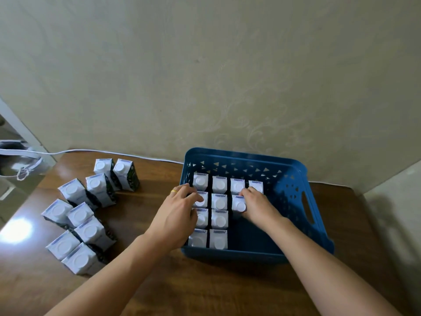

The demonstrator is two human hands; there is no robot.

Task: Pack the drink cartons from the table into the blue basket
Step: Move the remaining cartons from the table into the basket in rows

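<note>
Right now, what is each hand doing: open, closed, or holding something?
Left hand: open, fingers resting on the cartons at the blue basket's left side.
Right hand: grips a drink carton in the third column.

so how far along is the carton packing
Roughly half done. Eleven cartons already stand upright in rows in the blue basket: two full columns of four, a third column of two and one in a fourth. The right hand grips the second carton of the third column, while the left hand rests on the left column. Ten cartons on the table are still to go.
</note>
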